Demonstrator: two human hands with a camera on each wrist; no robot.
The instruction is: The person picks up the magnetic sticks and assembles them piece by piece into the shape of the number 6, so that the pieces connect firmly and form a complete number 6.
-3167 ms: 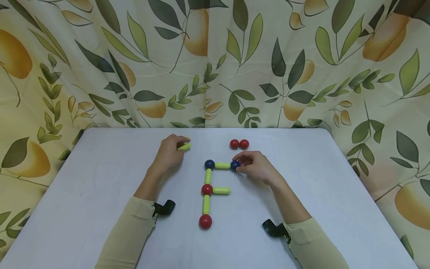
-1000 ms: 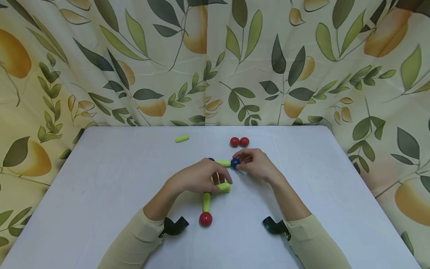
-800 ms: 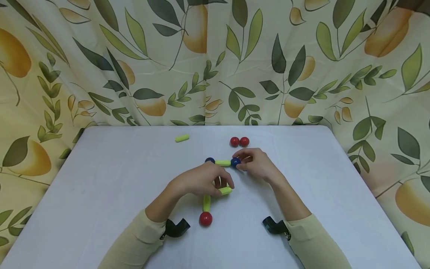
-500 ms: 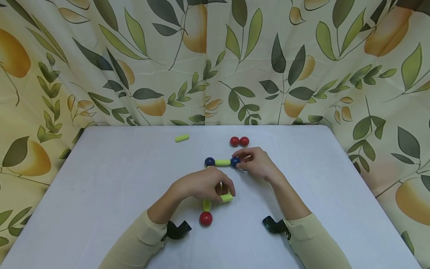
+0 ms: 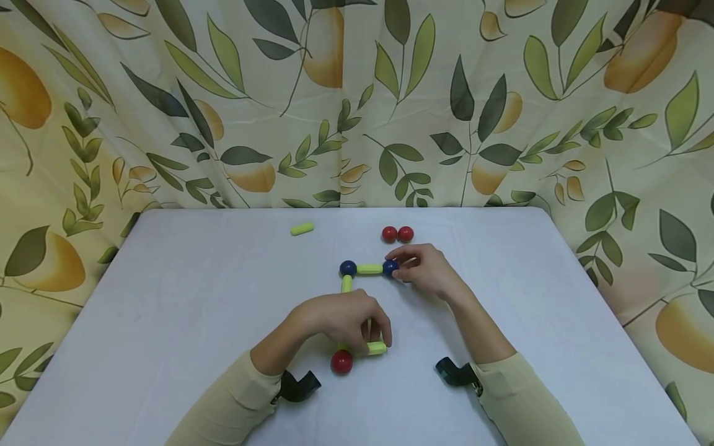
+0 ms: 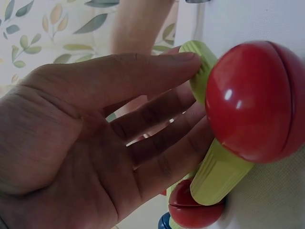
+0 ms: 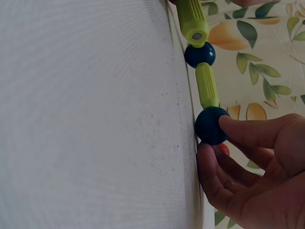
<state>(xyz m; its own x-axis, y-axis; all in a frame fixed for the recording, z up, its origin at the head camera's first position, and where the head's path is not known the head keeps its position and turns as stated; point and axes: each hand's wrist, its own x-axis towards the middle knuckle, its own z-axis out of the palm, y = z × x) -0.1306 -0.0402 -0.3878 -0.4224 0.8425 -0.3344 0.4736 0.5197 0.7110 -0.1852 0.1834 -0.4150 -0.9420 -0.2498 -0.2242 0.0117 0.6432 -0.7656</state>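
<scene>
My left hand (image 5: 347, 319) pinches a yellow-green magnetic rod (image 5: 377, 348) between thumb and fingers, close beside the lower red ball (image 5: 342, 362). In the left wrist view the held rod's end sits right by that ball; whether they touch I cannot tell. Another rod (image 6: 221, 176) runs from the ball to a second red ball (image 6: 193, 210), which my left hand covers in the head view. At the top, my right hand (image 5: 425, 271) pinches a dark blue ball (image 5: 390, 268). A rod (image 5: 369, 269) joins it to the corner blue ball (image 5: 348, 268), from which another rod (image 5: 347, 284) leads down.
Two loose red balls (image 5: 397, 235) lie side by side near the back of the white table (image 5: 167, 310). A spare yellow-green rod (image 5: 302, 229) lies to their left. Behind the table hangs a leaf-and-fruit patterned curtain (image 5: 357, 124).
My left hand has carried a rod from the back left to the lower red ball, sliding down past the middle branch. The right hand keeps its hold on the blue ball.
</scene>
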